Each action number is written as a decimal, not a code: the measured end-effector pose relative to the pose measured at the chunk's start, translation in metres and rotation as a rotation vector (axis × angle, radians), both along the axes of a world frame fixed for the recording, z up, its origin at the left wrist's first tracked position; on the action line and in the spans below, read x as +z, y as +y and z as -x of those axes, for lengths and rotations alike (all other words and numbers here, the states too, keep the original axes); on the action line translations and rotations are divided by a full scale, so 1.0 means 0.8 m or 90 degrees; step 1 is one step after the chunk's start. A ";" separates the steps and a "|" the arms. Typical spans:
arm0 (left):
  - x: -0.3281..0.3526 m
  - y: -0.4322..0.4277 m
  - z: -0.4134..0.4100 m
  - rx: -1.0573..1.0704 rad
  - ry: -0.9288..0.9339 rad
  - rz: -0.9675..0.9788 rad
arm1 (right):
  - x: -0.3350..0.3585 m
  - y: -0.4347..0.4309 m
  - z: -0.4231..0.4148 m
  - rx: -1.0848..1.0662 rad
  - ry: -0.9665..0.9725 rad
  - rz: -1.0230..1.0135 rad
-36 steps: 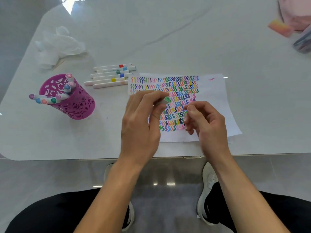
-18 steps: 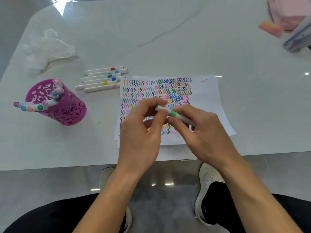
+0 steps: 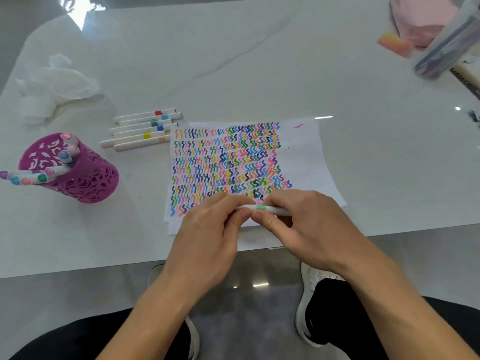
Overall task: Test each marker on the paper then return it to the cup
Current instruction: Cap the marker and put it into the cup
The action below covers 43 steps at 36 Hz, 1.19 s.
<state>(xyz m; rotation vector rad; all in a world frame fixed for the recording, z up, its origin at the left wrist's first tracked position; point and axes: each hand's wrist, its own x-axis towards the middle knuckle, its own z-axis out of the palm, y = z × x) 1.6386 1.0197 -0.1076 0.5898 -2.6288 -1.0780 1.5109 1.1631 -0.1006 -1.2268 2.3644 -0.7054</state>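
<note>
Head view: L hand (image 3: pixel 207 235) and R hand (image 3: pixel 306 229) held a green-banded marker (image 3: pixel 261 207) over the paper's (image 3: pixel 306 157) near edge. L fingers pinched its left end, R fingers curled round the barrel. Purple cup (image 3: pixel 85 183) w/ markers stood on the bench (image 3: pixel 259 61) well left of the paper; loose markers (image 3: pixel 145 131) lay just beside its far-left corner.

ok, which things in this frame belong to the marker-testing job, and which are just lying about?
Job: white marker with a green band, held by left hand and right hand; white paper sheet with coloured squiggles; magenta cut-out cup holding capped markers; row of white markers beside the paper.
Lying about: crumpled white tissue; pink fabric bundle; orange-pink block; clear plastic case.
</note>
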 end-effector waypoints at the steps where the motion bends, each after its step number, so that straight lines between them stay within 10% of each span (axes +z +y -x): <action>1: -0.001 0.001 0.000 0.007 0.006 0.003 | -0.001 0.000 -0.001 0.001 0.002 -0.001; 14: -0.007 0.000 0.012 0.075 0.029 -0.049 | -0.015 -0.001 -0.001 -0.086 0.080 0.017; 31: -0.016 0.009 0.018 0.105 -0.036 0.001 | -0.016 0.012 0.023 -0.264 -0.464 0.242; 43: -0.031 0.015 0.019 0.072 -0.086 0.112 | -0.035 0.004 0.011 -0.219 -0.303 0.236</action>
